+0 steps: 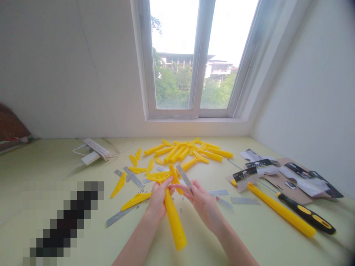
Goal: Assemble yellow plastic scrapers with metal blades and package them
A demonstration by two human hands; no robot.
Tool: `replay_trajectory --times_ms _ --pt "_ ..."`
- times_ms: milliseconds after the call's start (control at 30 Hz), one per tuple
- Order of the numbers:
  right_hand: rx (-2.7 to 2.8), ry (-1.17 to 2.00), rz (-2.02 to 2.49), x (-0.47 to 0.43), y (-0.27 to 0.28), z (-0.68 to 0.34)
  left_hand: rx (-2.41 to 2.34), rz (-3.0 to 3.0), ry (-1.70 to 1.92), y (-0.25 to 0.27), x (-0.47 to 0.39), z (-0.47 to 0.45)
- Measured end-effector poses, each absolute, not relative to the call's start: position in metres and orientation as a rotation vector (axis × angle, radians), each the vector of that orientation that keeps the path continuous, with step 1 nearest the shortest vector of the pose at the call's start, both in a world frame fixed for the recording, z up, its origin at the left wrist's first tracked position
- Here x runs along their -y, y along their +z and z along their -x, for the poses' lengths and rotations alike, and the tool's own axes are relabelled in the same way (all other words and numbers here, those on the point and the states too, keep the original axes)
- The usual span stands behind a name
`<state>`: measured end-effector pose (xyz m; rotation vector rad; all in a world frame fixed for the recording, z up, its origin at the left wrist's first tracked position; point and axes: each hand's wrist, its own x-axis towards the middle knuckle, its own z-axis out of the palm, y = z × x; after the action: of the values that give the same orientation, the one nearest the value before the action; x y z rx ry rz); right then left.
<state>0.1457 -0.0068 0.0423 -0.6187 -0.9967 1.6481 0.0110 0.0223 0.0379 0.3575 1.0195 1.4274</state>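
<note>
My left hand (157, 201) is closed around the neck of a yellow scraper handle (175, 223), whose tube points down toward me. Between the thumb and fingers of my right hand (205, 205) is a flat grey metal blade (184, 177), tilted beside the scraper's head. My right fingertips come close to the head; whether they touch it I cannot tell. Left of my hands lie loose yellow cover pieces (135, 201) and more metal blades (133, 177), with small screws or nuts (142, 189) scattered near them. Two blades (244, 200) rest to the right.
Several yellow scraper handles (174, 153) are heaped beyond my hands. On the right lie a black-and-yellow screwdriver (306, 213), a long yellow handle (283, 210) and opened card packaging (266, 168). A white power strip (97, 149) with cables sits back left, below the window wall.
</note>
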Motion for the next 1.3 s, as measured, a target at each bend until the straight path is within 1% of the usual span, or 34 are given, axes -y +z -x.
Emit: replay_trajectory --times_ms 133,233,367,500,667,767,900,1067,1167,1300 --pt "0.891 1.715 0.539 0.007 0.042 -0.145 -0.967 -0.399 1.388 0.042 -0.019 -0.012" --pt "0.841 1.656 0.556 0.003 0.036 -0.153 -0.98 -0.462 1.337 0.044 -0.018 -0.013" --pt "0.772 1.411 0.73 -0.004 0.03 -0.168 -1.049 -0.487 1.303 0.044 -0.017 -0.013" --pt "0.732 1.137 0.977 -0.01 0.026 -0.182 -1.002 -0.478 1.261 0.042 -0.018 -0.012" --pt "0.885 0.78 1.409 -0.018 0.016 -0.193 -0.928 -0.46 1.208 0.04 -0.018 -0.012" --pt "0.984 0.686 1.451 -0.021 0.012 -0.196 -0.945 -0.467 1.209 0.036 -0.02 -0.011" --pt "1.03 0.708 1.32 -0.022 0.016 -0.196 -0.96 -0.481 1.197 0.031 -0.022 -0.011" --pt "1.003 0.934 1.185 -0.028 0.036 -0.198 -0.964 -0.534 1.163 0.029 -0.02 -0.013" --pt "1.009 1.013 1.091 -0.034 0.049 -0.198 -0.976 -0.637 1.095 0.029 -0.016 -0.015" --pt "0.974 1.13 1.021 -0.034 0.052 -0.188 -0.915 -0.768 1.068 0.029 -0.01 -0.02"
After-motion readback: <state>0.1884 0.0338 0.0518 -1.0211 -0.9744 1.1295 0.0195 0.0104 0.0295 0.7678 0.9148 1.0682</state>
